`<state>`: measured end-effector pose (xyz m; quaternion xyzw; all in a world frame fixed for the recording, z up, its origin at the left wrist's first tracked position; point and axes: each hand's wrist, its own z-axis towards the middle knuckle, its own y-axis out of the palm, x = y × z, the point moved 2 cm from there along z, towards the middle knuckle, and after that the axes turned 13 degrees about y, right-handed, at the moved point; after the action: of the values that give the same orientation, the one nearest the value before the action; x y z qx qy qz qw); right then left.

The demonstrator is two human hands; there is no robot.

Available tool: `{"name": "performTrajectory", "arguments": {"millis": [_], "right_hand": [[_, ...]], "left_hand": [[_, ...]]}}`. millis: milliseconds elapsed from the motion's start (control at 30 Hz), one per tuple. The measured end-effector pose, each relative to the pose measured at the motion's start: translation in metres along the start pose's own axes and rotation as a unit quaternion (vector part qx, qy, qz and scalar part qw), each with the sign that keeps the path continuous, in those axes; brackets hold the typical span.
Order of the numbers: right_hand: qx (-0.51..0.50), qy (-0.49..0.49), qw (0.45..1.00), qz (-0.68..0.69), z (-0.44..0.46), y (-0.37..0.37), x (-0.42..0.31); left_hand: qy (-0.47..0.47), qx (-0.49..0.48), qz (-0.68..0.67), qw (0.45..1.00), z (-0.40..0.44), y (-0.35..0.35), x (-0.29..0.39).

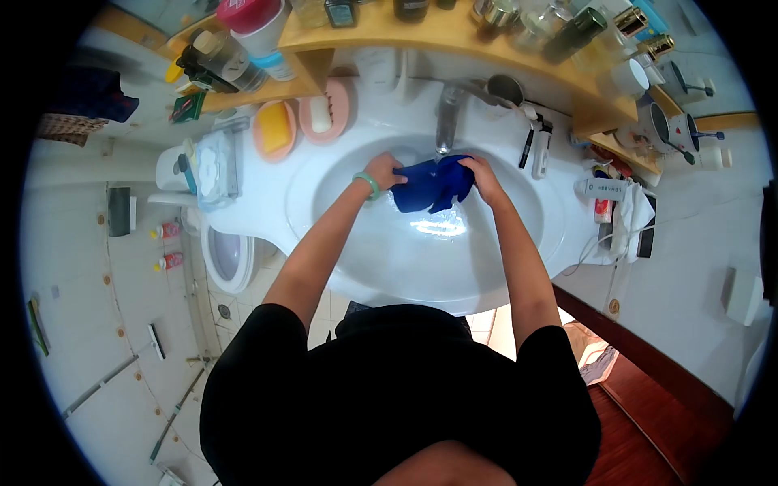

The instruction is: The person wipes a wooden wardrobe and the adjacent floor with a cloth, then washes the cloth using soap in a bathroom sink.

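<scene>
A dark blue cloth (417, 185) hangs between my two hands, just under the faucet (447, 120) and above the white sink (365, 259). My left hand (384, 171), with a pale green bangle at its wrist, pinches the cloth's left edge. On the other side, my right hand (484, 178) grips the bunched right part of it. Folds hide some of my fingertips. Bright reflections show in the basin below the cloth; whether water is running I cannot make out.
Left of the basin are a yellow soap (274, 128) and a white soap (321, 115) in pink dishes. A wooden shelf (381, 34) crowded with bottles overhangs the back. Toothbrush-like items and a tube (604, 189) lie to the right. A toilet (229, 257) stands at left.
</scene>
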<state>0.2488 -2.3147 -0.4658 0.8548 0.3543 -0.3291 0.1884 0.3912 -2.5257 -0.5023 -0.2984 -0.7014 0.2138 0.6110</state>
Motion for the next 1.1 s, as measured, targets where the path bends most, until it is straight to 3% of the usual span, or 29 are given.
{"name": "performTrajectory", "arguments": {"millis": [33, 67, 100, 133, 167, 200, 233, 267, 300, 367, 433, 500, 533, 567, 633, 667, 700, 733, 767, 800, 833, 867, 900, 933, 967, 1033, 1100], "right_hand": [[0.003, -0.003, 0.996, 0.087, -0.005, 0.005, -0.003], [0.001, -0.003, 0.996, 0.085, -0.005, 0.006, -0.003], [0.002, -0.018, 0.997, 0.08, -0.004, 0.006, -0.002], [0.003, -0.032, 0.997, 0.075, -0.003, 0.006, -0.001], [0.001, -0.032, 0.997, 0.074, 0.001, 0.006, 0.005], [0.01, -0.101, 0.994, -0.036, 0.005, 0.006, 0.009], [0.018, -0.17, 0.975, -0.144, 0.006, 0.007, 0.012], [0.033, -0.171, 0.955, -0.238, -0.005, 0.013, 0.004], [0.033, -0.17, 0.956, -0.238, -0.011, 0.016, 0.003], [0.086, -0.15, 0.883, -0.436, -0.016, 0.02, 0.004], [0.1, -0.138, 0.861, -0.479, -0.013, 0.02, 0.007], [0.121, -0.169, 0.83, -0.518, -0.007, 0.017, 0.012], [0.122, -0.167, 0.829, -0.519, 0.001, 0.014, 0.016], [0.108, -0.171, 0.857, -0.474, 0.012, 0.011, 0.019], [0.094, -0.174, 0.883, -0.427, 0.026, 0.01, 0.028], [0.06, -0.103, 0.957, -0.263, 0.033, 0.011, 0.034], [0.023, -0.028, 0.995, -0.09, 0.04, 0.014, 0.041], [-0.01, 0.002, 0.999, 0.05, 0.029, 0.024, 0.031], [-0.012, 0.003, 0.999, 0.048, 0.024, 0.032, 0.029], [-0.01, 0.019, 0.982, 0.187, 0.021, 0.036, 0.028], [-0.006, 0.035, 0.946, 0.323, 0.021, 0.041, 0.029], [-0.006, 0.0, 0.936, 0.351, 0.024, 0.047, 0.03], [-0.006, 0.001, 0.937, 0.348, 0.024, 0.051, 0.032], [-0.004, -0.007, 0.942, 0.336, 0.019, 0.057, 0.03], [-0.001, -0.016, 0.946, 0.324, 0.013, 0.065, 0.028], [0.036, -0.055, 0.974, 0.219, -0.006, 0.086, 0.022], [0.125, -0.177, 0.976, -0.006, -0.013, 0.103, 0.03]], "left_hand": [[-0.045, 0.002, 0.003, 0.999, 0.003, 0.003, 0.002], [-0.064, 0.091, -0.04, 0.993, -0.002, 0.004, 0.009], [-0.066, 0.093, -0.041, 0.993, 0.0, 0.006, 0.007], [-0.081, 0.13, -0.238, 0.959, 0.002, 0.012, -0.001], [-0.092, 0.161, -0.425, 0.886, 0.008, 0.02, -0.013], [-0.117, 0.239, -0.45, 0.853, 0.021, 0.054, -0.059], [-0.118, 0.24, -0.45, 0.852, 0.019, 0.047, -0.047], [-0.126, 0.249, -0.498, 0.821, 0.013, 0.03, -0.021], [-0.134, 0.257, -0.545, 0.787, 0.009, 0.016, -0.001], [-0.135, 0.24, -0.548, 0.79, 0.007, 0.007, 0.012], [-0.135, 0.223, -0.552, 0.792, 0.004, 0.0, 0.022], [-0.053, 0.157, -0.254, 0.953, -0.004, -0.009, 0.029], [-0.027, 0.159, -0.253, 0.954, -0.007, -0.004, 0.024], [-0.026, 0.157, -0.254, 0.954, -0.009, 0.001, 0.015], [-0.006, 0.04, 0.034, 0.999, -0.009, 0.004, 0.006], [-0.033, 0.0, 0.025, 0.999, -0.008, 0.004, 0.004], [-0.033, 0.0, 0.026, 0.999, -0.009, 0.008, 0.007], [-0.107, 0.052, 0.008, 0.993, -0.013, 0.009, 0.016], [-0.18, 0.104, -0.01, 0.978, -0.017, 0.009, 0.02], [-0.202, 0.082, -0.13, 0.967, -0.017, 0.017, 0.008], [-0.203, 0.082, -0.131, 0.967, -0.016, 0.026, 0.005], [-0.293, 0.161, -0.431, 0.838, -0.015, 0.04, 0.004], [-0.348, 0.22, -0.679, 0.608, -0.014, 0.054, 0.008], [-0.293, 0.209, -0.783, 0.507, -0.012, 0.049, 0.027], [-0.293, 0.211, -0.784, 0.505, -0.007, 0.053, 0.037], [-0.209, 0.26, -0.841, 0.425, 0.008, 0.061, 0.054], [-0.166, 0.24, -0.846, 0.447, 0.022, 0.089, 0.035]]}}
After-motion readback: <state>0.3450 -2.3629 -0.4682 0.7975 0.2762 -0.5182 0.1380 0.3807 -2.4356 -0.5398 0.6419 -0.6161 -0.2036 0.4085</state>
